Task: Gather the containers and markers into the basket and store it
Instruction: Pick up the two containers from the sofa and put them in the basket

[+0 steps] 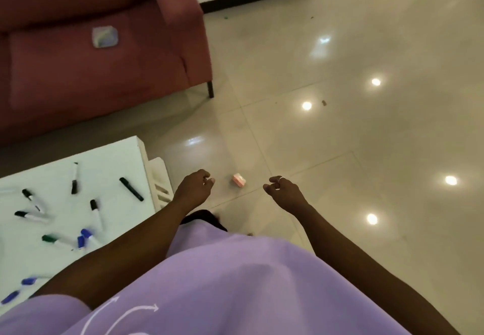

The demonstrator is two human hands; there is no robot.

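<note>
Both hands empty: left hand and right hand loosely curled above the floor, small pink container lying between. Better to bend low, pinch with fingers, grip squarely. Markers scattered on white table at left; basket beside it. Another container far on sofa.

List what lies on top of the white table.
Scattered markers lie on the white table: black-capped, green-capped, blue-capped. The left arm covers its near corner.
</note>
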